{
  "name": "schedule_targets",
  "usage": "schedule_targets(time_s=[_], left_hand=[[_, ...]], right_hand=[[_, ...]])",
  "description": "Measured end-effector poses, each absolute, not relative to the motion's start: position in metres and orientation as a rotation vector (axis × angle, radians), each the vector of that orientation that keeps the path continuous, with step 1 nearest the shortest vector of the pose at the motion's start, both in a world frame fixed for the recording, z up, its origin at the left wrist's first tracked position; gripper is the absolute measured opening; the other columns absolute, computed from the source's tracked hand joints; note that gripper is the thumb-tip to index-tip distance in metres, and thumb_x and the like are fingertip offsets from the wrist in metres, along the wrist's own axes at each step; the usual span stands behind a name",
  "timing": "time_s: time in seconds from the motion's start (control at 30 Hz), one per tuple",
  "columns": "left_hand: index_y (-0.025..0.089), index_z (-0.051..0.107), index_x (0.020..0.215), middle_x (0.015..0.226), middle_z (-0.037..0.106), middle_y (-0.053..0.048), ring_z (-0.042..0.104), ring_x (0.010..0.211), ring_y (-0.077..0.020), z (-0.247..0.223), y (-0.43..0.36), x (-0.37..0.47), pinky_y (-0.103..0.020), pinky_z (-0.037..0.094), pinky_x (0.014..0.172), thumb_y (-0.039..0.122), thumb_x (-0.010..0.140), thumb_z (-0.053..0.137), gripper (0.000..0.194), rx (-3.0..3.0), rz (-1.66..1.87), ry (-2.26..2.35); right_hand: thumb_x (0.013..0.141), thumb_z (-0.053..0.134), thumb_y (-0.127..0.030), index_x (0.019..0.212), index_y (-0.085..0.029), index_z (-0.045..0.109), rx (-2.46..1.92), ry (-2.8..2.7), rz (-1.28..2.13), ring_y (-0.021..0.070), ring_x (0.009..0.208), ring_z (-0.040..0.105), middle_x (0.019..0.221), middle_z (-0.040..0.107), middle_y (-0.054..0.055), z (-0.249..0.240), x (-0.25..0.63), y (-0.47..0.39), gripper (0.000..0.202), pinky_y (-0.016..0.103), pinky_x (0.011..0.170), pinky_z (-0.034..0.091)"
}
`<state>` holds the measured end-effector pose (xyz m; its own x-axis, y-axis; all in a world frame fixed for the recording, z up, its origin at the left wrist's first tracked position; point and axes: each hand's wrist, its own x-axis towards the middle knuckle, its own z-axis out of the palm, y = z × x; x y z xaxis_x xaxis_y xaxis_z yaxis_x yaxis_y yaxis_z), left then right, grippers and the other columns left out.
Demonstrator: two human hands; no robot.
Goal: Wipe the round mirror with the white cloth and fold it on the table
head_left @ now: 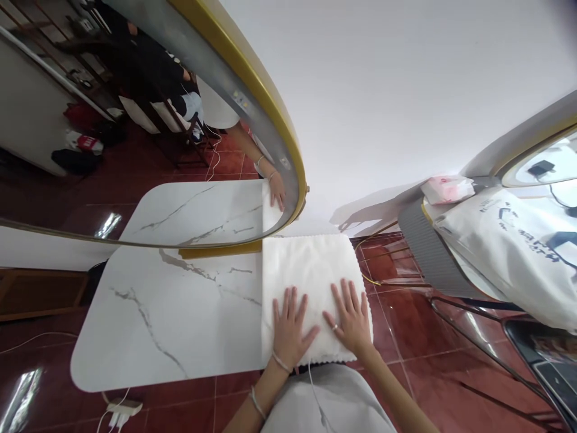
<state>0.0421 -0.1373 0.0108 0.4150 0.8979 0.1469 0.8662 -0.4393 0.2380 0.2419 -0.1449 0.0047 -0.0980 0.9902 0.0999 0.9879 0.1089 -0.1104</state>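
Observation:
A white folded cloth (pixel 311 258) with scalloped edges lies flat over the right end of the marble-patterned table (pixel 180 325). My left hand (pixel 290 328) rests palm down on the cloth's lower left part, fingers spread. On its lower right part lies my right hand (pixel 350 316), also flat with fingers apart and a ring on one finger. Neither hand grips the cloth. A thin white cable hangs in front of my body near the cloth's lower edge.
A gold-framed round mirror (pixel 293 144) stands over the table's back edge. To the right, a second table (pixel 412 240) carries a white printed bag (pixel 518 252) and a pink-and-white packet (pixel 447 189). A power strip (pixel 121 408) lies on the red tiled floor (pixel 180 409).

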Motion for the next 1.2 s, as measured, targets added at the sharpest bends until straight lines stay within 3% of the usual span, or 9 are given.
schedule_targets(time_s=[0.13,0.43,0.6,0.83,0.97,1.07,1.2], left_hand=[[0.022,0.03,0.151,0.156,0.029,-0.015,0.024,0.145,-0.0328,0.004,-0.129,0.04,-0.057,0.008,0.117,0.056,0.088,0.052,0.075,2.564,0.427,1.602],[0.021,0.034,0.148,0.157,0.027,-0.016,0.022,0.146,-0.0329,0.004,-0.011,0.045,-0.06,0.014,0.115,0.059,0.087,0.051,0.074,2.525,0.362,1.61],[0.021,0.031,0.15,0.158,0.025,-0.015,0.019,0.147,-0.0326,0.01,-0.057,0.03,-0.058,0.011,0.116,0.065,0.085,0.05,0.081,2.536,0.396,1.585],[0.019,0.031,0.15,0.157,0.027,-0.017,0.022,0.145,-0.0352,0.014,-0.158,-0.005,-0.056,0.01,0.116,0.063,0.083,0.055,0.084,2.549,0.333,1.642],[0.019,0.032,0.15,0.156,0.03,-0.017,0.025,0.144,-0.0354,0.012,-0.171,-0.012,-0.057,0.012,0.116,0.058,0.085,0.056,0.079,2.527,0.366,1.646],[0.022,0.041,0.145,0.154,0.033,-0.015,0.03,0.142,-0.0329,0.011,-0.151,-0.016,-0.054,0.022,0.115,0.049,0.089,0.055,0.064,2.453,0.512,1.612],[0.019,0.064,0.116,0.139,0.048,-0.016,0.039,0.135,-0.0317,0.012,-0.084,-0.032,-0.051,0.035,0.11,0.036,0.089,0.056,0.033,1.978,0.905,1.946]], right_hand=[[0.095,0.037,-0.052,0.155,-0.025,0.003,-2.014,-2.227,-0.008,0.0325,0.148,0.01,0.161,0.011,0.011,0.001,0.241,-0.135,0.074,0.058,0.114,0.016],[0.097,0.032,-0.055,0.155,-0.026,0.003,-1.999,-2.171,0.003,0.0317,0.148,0.008,0.161,0.01,0.011,-0.005,0.245,-0.018,0.071,0.06,0.114,0.013],[0.094,0.041,-0.056,0.154,-0.034,0.008,-1.842,-2.3,0.02,0.0361,0.147,0.009,0.162,0.0,0.008,0.003,0.235,-0.072,0.072,0.062,0.114,0.012],[0.091,0.047,-0.055,0.153,-0.033,0.017,-1.619,-2.487,0.153,0.04,0.146,0.013,0.161,0.007,0.012,0.015,0.199,-0.173,0.072,0.067,0.111,0.01],[0.094,0.046,-0.047,0.153,-0.034,0.018,-1.671,-2.467,0.131,0.0382,0.146,0.014,0.161,0.011,0.012,0.015,0.188,-0.182,0.067,0.066,0.111,0.011],[0.094,0.045,-0.045,0.153,-0.034,0.018,-1.686,-2.456,0.114,0.0366,0.146,0.014,0.161,0.012,0.011,0.014,0.187,-0.179,0.066,0.065,0.112,0.011],[0.095,0.045,-0.045,0.153,-0.035,0.019,-1.682,-2.447,0.098,0.0359,0.146,0.015,0.161,0.014,0.01,0.013,0.19,-0.177,0.064,0.064,0.112,0.012]])
